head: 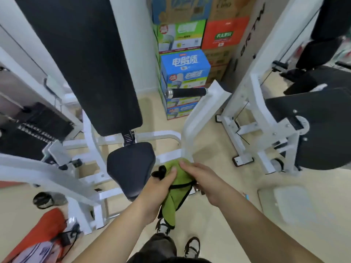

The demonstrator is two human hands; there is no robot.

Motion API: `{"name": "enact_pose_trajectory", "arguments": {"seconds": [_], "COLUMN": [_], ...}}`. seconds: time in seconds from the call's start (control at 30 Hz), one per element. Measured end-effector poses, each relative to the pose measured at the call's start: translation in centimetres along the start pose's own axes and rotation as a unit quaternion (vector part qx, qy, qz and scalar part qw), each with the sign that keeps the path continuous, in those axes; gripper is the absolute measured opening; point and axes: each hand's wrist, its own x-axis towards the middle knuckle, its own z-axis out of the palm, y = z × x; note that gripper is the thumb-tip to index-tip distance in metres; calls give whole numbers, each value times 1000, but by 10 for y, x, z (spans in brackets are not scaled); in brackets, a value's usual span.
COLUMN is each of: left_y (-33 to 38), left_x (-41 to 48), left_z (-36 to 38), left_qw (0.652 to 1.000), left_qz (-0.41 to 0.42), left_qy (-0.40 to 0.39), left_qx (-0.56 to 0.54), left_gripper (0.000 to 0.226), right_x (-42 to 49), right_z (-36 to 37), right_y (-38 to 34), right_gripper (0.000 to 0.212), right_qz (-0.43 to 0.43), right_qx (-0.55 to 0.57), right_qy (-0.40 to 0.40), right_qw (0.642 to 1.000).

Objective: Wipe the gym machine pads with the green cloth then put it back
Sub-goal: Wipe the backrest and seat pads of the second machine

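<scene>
Green cloth (177,188): we note a soft, matt fabric with a fine nap and black stitched edging, bunched in both hands.
Black seat pad (131,166): we find smooth upholstery, vinyl-like, with a faint sheen.
Long black back pad (83,59): same covering, matt.
White machine frame (197,118): painted metal, smooth, semi-gloss.
Black handle grip (190,92): matt, rubber-like, with a shiny metal end cap.
Stacked boxes (185,69): printed cardboard.
Beige floor (218,215): smooth.
</scene>
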Motion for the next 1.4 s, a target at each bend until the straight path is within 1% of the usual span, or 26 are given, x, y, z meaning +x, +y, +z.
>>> {"name": "enact_pose_trajectory", "arguments": {"seconds": [0.03,0.1,0.17,0.23,0.3,0.37,0.43,0.5,0.6,0.7,0.8,0.93,1.07,1.2,1.4], "left_y": [3,5,3,-5,-15,-29,-43,-62,-87,-108,-120,-124,-116,-108,-109], "left_x": [1,5,8,9,8,5,0,-5,-14,-24,-26,-11,20,49,88], "left_z": [15,46,83,121,163,210,261,315,393,471,537,611,680,756,880], "left_qw": [1000,997,991,980,966,954,945,938,934,940,944,957,966,967,968], "left_qz": [-7,-18,-13,-2,5,-5,-15,-11,-33,-63,-73,-71,-62,-70,-81], "left_qy": [-26,-61,-93,-118,-138,-172,-188,-203,-230,-227,-221,-194,-167,-157,-152], "left_qx": [11,45,100,157,217,246,267,280,272,247,235,205,188,189,185], "left_gripper": [33,34,32,30,31,32,27,22,22,25,24,29,28,23,22], "right_x": [-9,-28,-49,-70,-91,-111,-131,-158,-200,-239,-263,-269,-260,-255,-251], "right_z": [-18,-50,-85,-119,-153,-194,-240,-290,-362,-432,-493,-570,-643,-715,-844], "right_y": [6,14,28,45,63,85,106,126,153,179,191,185,175,167,158], "right_gripper": [45,55,56,56,62,70,74,68,43,28,20,22,30,32,35], "right_qz": [0,-3,-8,-8,-10,-12,-18,-21,-20,-27,-25,-30,-38,-44,-45], "right_qx": [10,32,76,111,143,165,180,189,202,206,189,161,129,122,122], "right_qy": [17,50,93,145,188,227,256,277,302,319,333,345,354,384,399], "right_qw": [1000,998,993,983,972,960,950,942,932,925,923,924,926,914,908]}}
